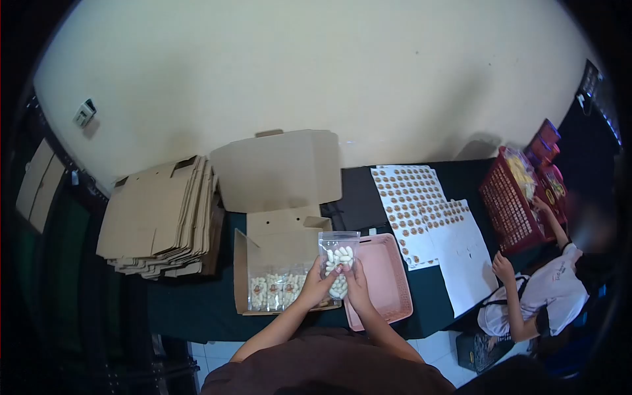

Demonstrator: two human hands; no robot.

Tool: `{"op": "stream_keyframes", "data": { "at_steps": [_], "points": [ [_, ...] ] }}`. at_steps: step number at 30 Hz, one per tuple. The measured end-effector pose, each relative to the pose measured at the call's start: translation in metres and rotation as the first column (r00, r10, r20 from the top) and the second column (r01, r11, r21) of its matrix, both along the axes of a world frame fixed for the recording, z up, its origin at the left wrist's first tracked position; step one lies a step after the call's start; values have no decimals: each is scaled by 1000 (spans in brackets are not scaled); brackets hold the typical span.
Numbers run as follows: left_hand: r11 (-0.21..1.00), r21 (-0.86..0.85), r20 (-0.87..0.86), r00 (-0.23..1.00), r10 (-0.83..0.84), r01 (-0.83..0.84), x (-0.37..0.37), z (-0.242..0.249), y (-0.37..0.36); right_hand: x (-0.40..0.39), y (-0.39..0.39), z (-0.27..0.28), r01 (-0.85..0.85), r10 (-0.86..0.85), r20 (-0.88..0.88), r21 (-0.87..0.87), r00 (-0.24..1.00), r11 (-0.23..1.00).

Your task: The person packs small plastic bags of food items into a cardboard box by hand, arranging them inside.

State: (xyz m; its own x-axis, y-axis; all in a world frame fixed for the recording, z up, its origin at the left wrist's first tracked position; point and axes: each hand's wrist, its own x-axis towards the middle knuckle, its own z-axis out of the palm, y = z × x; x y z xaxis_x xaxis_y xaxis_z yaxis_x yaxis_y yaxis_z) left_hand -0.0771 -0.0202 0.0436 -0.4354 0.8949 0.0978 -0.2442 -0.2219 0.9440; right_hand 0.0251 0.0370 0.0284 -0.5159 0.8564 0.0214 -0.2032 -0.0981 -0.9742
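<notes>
A clear zip bag [340,253] of white, capsule-shaped pieces is held upright between my two hands. My left hand [317,284] grips its left side and my right hand [357,284] its right side, thumbs over the front. Just left of the bag stands an open cardboard box [241,276], its lid raised against the wall. Several similar filled bags [275,291] with small round labels lie in a row inside it. Under and beside my right hand is a pink plastic basket [390,280], partly covered by my hands.
Folded cardboard boxes [155,214] are stacked at left. Sheets of round stickers [411,210] lie at right, overlapped by a mostly white sheet [464,263]. Another person [550,283] at far right reaches toward a red crate [505,204] holding packets.
</notes>
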Motion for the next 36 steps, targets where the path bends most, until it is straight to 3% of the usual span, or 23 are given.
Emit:
{"op": "stream_keyframes", "data": {
  "at_steps": [2,5,7,9,11,13,15,17,21,23,25,27,28,29,31,32,35,36],
  "points": [
    [999,-1,-44,998,49,-49,-14,6,-17,-14,-7,16,-151,149,-47,-49,988,987],
    [994,-13,-83,991,107,-109,-30,20,-44,-32,-19,21,-250,239,-126,-83,963,965],
    [988,-84,-77,990,122,-128,-40,24,-61,-41,-30,25,-269,259,-112,-82,959,960],
    [991,-50,-39,992,123,-125,-50,17,-72,-48,-39,24,-289,284,-87,-62,955,955],
    [984,-75,-138,979,151,-162,-59,11,-83,-55,-50,27,-291,289,-38,-51,957,955],
    [976,-108,-97,979,177,-187,-63,7,-92,-61,-58,33,-261,253,95,76,963,962],
    [944,-84,-150,941,303,-318,-64,10,-100,-70,-68,27,-229,219,106,99,970,968],
    [951,-23,-192,935,299,-309,-64,21,-108,-77,-79,25,-199,185,124,120,975,973],
    [912,39,-257,878,404,-408,-68,21,-123,-82,-94,44,-326,322,53,125,945,937],
    [904,56,-241,873,423,-423,-71,23,-131,-85,-99,43,-394,393,-38,-59,919,917],
    [913,39,-210,890,404,-406,-74,27,-139,-88,-105,44,-395,393,-53,-29,918,918],
    [897,-47,-328,855,402,-440,-78,30,-148,-91,-110,44,-382,382,32,-17,924,924],
    [902,-88,-286,878,383,-422,-80,31,-152,-88,-112,51,-383,374,190,12,908,924],
    [900,-86,-290,875,388,-427,-85,28,-156,-92,-111,42,-388,379,186,14,907,922],
    [930,-78,-307,897,319,-358,-97,30,-162,-103,-110,31,-386,379,102,60,920,921],
    [984,42,-237,955,180,-175,-103,33,-166,-102,-107,29,-446,446,33,3,895,895],
    [996,19,-289,953,90,-88,-103,46,-173,-107,-122,60,-314,327,-99,124,940,941],
    [994,-8,-327,940,99,-108,-102,48,-173,-106,-120,71,-400,416,-154,126,896,908]
  ]
}}
